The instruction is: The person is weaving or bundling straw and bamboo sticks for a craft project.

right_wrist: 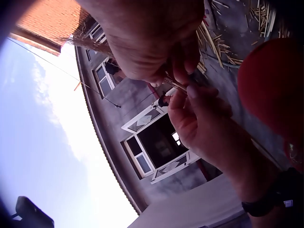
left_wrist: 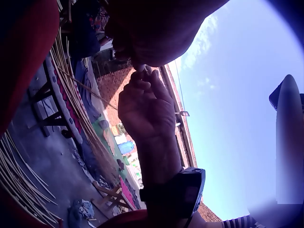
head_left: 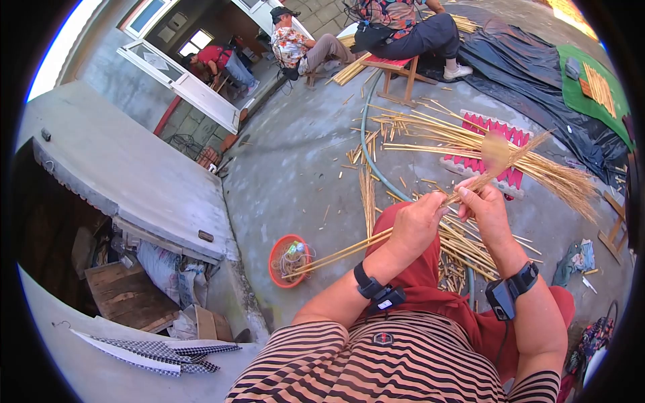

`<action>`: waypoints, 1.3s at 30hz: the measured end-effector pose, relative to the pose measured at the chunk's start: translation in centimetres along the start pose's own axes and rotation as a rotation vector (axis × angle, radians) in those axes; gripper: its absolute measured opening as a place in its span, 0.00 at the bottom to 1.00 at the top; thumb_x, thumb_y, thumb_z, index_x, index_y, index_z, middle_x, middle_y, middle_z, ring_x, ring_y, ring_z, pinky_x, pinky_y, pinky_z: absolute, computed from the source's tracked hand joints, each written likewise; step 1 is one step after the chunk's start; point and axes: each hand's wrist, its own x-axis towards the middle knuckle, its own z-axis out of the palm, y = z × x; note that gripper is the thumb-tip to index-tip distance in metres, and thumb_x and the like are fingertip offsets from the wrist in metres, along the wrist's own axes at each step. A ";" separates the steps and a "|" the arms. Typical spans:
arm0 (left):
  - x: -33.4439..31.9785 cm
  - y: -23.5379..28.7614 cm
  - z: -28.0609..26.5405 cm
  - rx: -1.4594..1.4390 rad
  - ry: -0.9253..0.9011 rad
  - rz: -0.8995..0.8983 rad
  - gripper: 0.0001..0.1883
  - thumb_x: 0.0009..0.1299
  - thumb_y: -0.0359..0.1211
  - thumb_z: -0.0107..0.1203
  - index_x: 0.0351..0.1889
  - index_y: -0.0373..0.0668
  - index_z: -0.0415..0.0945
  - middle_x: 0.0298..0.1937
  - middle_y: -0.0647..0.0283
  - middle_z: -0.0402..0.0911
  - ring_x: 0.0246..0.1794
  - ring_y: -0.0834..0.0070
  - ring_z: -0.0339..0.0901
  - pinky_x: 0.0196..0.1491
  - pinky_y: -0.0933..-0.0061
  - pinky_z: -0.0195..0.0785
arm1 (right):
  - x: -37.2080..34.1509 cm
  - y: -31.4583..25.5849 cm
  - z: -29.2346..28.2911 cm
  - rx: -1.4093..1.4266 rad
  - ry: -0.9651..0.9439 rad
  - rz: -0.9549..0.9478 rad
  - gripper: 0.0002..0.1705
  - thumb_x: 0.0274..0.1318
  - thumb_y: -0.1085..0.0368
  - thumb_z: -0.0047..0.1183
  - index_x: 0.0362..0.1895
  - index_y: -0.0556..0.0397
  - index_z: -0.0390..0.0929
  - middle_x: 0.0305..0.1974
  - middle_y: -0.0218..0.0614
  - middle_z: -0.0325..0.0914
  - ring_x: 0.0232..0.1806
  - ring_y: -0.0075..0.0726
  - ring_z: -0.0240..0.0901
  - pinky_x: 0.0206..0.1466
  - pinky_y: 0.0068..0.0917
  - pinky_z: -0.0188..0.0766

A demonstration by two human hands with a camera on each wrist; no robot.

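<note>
In the head view a bundle of thin stalks [head_left: 353, 250] passes through my left hand [head_left: 414, 227], its fingers curled round it. The long ends slope down left over an orange basket [head_left: 275, 262]; the brushy tops [head_left: 478, 183] point up right. My right hand [head_left: 487, 213] pinches the same bundle just beside the left hand. The left wrist view has my left hand [left_wrist: 156, 33] dark above and my right hand [left_wrist: 147, 111] below, fingertips close together. In the right wrist view my right hand [right_wrist: 147, 42] and left hand [right_wrist: 209, 123] meet at the stalks [right_wrist: 175, 83].
A pile of long stalks [head_left: 430, 138] lies over a pink and white rack [head_left: 514, 180]. Cut pieces and a hose [head_left: 366, 124] are on the ground. Two people sit at the top; another bends at a doorway. Black sheeting [head_left: 510, 64] and a green cloth [head_left: 571, 94] are at the right.
</note>
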 end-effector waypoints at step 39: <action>0.4 -2.5 -4.0 -0.908 0.015 -0.606 0.08 0.70 0.36 0.48 0.33 0.42 0.73 0.18 0.71 0.70 0.12 0.90 0.55 0.16 0.88 0.45 | 2.1 -4.7 -3.1 0.213 0.135 -0.229 0.05 0.59 0.64 0.50 0.33 0.51 0.73 0.23 0.28 0.73 0.16 0.17 0.65 0.20 0.13 0.63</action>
